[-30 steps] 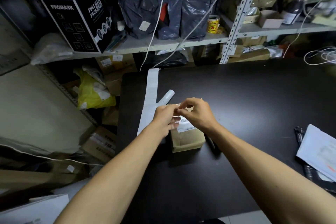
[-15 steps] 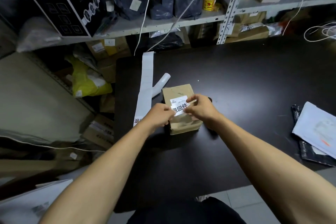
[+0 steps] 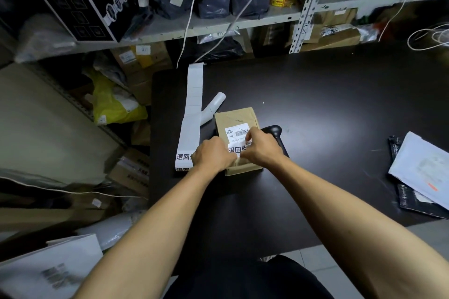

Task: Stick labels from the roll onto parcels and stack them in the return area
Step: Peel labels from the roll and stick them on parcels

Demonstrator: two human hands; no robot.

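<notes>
1. A brown paper parcel [image 3: 237,128] lies on the black table [image 3: 328,104], just right of the label strip [image 3: 193,114]
2. Left hand [image 3: 213,154] and right hand [image 3: 262,147], fingers curled, pinch a white label [image 3: 237,149] with black characters onto the parcel

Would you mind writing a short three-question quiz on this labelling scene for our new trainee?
1. True or false: the brown parcel lies on the black table.
2. Which lies left of the parcel? A) the label strip B) the black scanner C) the white mailers
3. Fill in: both the left hand and the right hand are at the white ____ with large black characters on the parcel's top.

Key: 1 true; 2 A; 3 label.
</notes>
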